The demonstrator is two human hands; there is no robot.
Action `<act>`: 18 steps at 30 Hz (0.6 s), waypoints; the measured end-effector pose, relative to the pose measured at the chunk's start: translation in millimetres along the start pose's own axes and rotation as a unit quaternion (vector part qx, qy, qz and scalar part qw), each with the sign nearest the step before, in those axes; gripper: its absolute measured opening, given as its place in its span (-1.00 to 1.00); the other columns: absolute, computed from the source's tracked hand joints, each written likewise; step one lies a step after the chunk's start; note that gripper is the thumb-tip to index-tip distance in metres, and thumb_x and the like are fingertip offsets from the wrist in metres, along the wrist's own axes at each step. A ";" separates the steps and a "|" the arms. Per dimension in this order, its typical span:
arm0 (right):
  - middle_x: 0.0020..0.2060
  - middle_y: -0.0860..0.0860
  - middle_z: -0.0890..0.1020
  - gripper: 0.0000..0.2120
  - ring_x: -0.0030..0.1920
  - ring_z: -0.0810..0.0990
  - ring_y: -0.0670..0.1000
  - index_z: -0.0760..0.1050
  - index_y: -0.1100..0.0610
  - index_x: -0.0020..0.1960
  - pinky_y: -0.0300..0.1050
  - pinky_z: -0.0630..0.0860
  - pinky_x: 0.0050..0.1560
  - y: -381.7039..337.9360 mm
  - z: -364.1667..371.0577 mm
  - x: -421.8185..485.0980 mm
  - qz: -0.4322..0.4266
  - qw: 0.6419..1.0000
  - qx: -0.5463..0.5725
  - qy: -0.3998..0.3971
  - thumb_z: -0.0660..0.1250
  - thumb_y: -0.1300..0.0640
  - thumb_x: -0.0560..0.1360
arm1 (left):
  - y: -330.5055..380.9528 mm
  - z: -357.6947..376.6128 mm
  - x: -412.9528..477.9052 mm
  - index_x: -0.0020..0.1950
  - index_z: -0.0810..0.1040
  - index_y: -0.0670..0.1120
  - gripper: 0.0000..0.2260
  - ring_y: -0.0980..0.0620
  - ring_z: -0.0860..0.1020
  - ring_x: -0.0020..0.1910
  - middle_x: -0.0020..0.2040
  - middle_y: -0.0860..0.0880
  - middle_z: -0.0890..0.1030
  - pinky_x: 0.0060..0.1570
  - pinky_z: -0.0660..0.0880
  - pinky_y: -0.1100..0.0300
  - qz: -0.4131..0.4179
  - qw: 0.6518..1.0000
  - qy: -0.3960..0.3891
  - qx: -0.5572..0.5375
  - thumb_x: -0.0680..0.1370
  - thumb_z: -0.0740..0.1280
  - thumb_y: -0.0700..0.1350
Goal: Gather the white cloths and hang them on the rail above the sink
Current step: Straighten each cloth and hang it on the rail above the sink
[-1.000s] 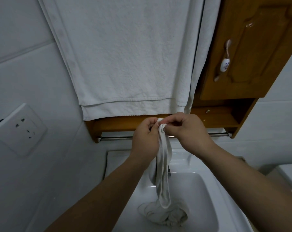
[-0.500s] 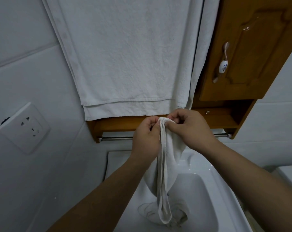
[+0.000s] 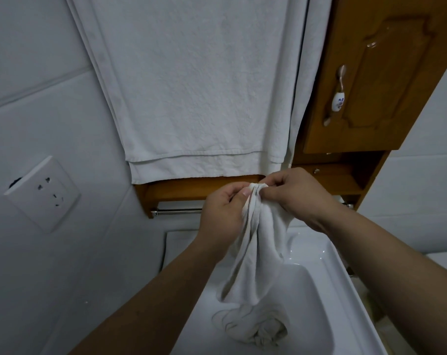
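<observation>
Both hands pinch the bunched top edge of a small white cloth (image 3: 258, 254) that hangs down over the sink. My left hand (image 3: 223, 213) grips it from the left and my right hand (image 3: 294, 193) from the right, fingertips nearly touching. A second white cloth (image 3: 258, 327) lies crumpled in the basin of the white sink (image 3: 317, 298) below. The metal rail (image 3: 177, 211) runs just behind my hands, under a wooden shelf; its middle is hidden by them.
A large white towel (image 3: 196, 93) hangs on the wall above the shelf. A wooden cabinet (image 3: 386, 80) with a ceramic handle is at the upper right. A wall socket (image 3: 43, 193) sits at the left on white tiles.
The held cloth has spread wider between my hands and its lower end has lifted off the crumpled cloth in the basin. My right hand has shifted slightly right.
</observation>
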State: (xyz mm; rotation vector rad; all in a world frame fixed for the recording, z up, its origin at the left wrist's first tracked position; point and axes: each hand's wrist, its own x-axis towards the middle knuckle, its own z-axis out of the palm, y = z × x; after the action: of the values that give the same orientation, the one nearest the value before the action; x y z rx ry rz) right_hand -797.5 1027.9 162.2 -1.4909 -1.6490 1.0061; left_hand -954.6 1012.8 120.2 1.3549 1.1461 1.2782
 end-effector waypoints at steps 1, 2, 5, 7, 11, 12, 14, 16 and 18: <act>-0.23 -0.05 0.71 -0.93 -0.11 0.66 -0.02 0.71 0.02 -0.13 -0.05 0.61 -0.06 -0.3 0.8 -0.5 -0.003 1.000 -0.007 0.005 0.45 0.07 0.47 | 0.8 -0.4 -0.4 0.05 0.66 -0.03 -0.85 0.06 0.67 -0.06 -0.07 0.02 0.71 -0.03 0.61 0.12 -0.005 1.000 -0.001 -0.004 0.62 0.29 -0.13; -0.25 -0.04 0.71 -0.94 -0.13 0.66 -0.01 0.71 0.03 -0.14 -0.05 0.60 -0.08 -0.2 1.5 -1.0 -0.006 1.000 -0.013 0.007 0.46 0.08 0.47 | 1.5 -0.7 -0.8 0.05 0.66 -0.03 -0.87 0.07 0.67 -0.05 -0.07 0.03 0.71 -0.02 0.61 0.12 -0.011 1.000 -0.002 -0.010 0.60 0.32 -0.12; -0.30 -0.04 0.67 -0.95 -0.20 0.63 -0.03 0.69 0.04 -0.13 -0.06 0.56 -0.17 0.8 2.0 -1.8 -0.029 0.998 -0.046 0.021 0.49 0.07 0.44 | 1.3 -1.5 -1.9 0.07 0.66 -0.04 -0.87 0.05 0.67 0.01 -0.02 0.01 0.71 0.04 0.60 0.09 -0.020 0.999 -0.028 -0.031 0.54 0.39 -0.09; -0.31 -0.07 0.66 -0.94 -0.24 0.60 -0.08 0.68 0.03 -0.12 -0.11 0.53 -0.22 1.1 1.4 -1.7 -0.041 0.996 -0.071 0.033 0.49 0.06 0.45 | 2.9 -3.2 -2.6 0.08 0.66 -0.07 -0.85 0.03 0.67 0.03 0.00 -0.01 0.71 0.06 0.59 0.08 -0.029 0.998 -0.040 -0.051 0.53 0.40 -0.10; -0.38 -0.11 0.62 -0.89 -0.39 0.53 -0.23 0.68 -0.02 -0.15 -0.28 0.40 -0.35 2.0 6.8 -3.1 -0.062 0.989 -0.126 0.037 0.48 -0.05 0.44 | 4.1 -6.2 -1.0 0.02 0.67 -0.13 -0.89 0.03 0.68 -0.02 -0.05 -0.04 0.72 -0.03 0.58 0.16 -0.036 0.997 -0.022 -0.061 0.53 0.41 -0.16; -0.38 -0.10 0.62 -0.88 -0.39 0.53 -0.23 0.67 -0.02 -0.16 -0.26 0.40 -0.36 3.0 7.8 -3.2 -0.064 0.988 -0.132 0.040 0.48 -0.06 0.44 | 4.1 -5.7 -0.7 0.00 0.67 -0.13 -0.90 0.03 0.68 -0.04 -0.07 -0.05 0.72 -0.04 0.59 0.16 -0.035 0.998 -0.016 -0.055 0.53 0.41 -0.16; -0.34 -0.08 0.64 -0.89 -0.34 0.56 -0.18 0.68 -0.03 -0.14 -0.20 0.45 -0.32 4.3 8.2 -4.1 -0.067 0.989 -0.125 0.039 0.48 -0.06 0.44 | 2.2 -4.5 -0.2 0.01 0.67 -0.13 -0.89 0.00 0.68 -0.04 -0.08 -0.06 0.72 -0.02 0.60 0.10 -0.032 0.999 -0.010 -0.037 0.56 0.38 -0.13; -0.29 -0.06 0.66 -0.92 -0.27 0.59 -0.12 0.68 -0.04 -0.13 -0.14 0.51 -0.24 3.3 7.5 -5.6 -0.070 0.991 -0.106 0.030 0.50 -0.03 0.43 | 0.8 -4.6 -1.1 0.03 0.67 -0.12 -0.85 -0.06 0.68 -0.03 -0.07 -0.09 0.71 0.02 0.61 -0.01 -0.025 0.999 -0.012 -0.028 0.60 0.33 -0.10; -0.25 -0.05 0.67 -0.90 -0.22 0.62 -0.09 0.67 -0.06 -0.09 -0.11 0.55 -0.18 2.0 6.3 -6.7 -0.070 0.994 -0.079 0.011 0.52 0.01 0.41 | -0.6 -5.0 -0.9 0.05 0.66 -0.12 -0.82 -0.11 0.67 -0.01 -0.05 -0.11 0.70 0.05 0.60 -0.09 -0.020 0.999 -0.012 -0.029 0.62 0.29 -0.08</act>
State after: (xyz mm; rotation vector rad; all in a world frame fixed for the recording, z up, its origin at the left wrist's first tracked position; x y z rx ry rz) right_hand -801.5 1020.7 157.6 -1.4588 -1.8255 0.7956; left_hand -959.6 1012.1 119.7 1.2951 1.1069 1.2538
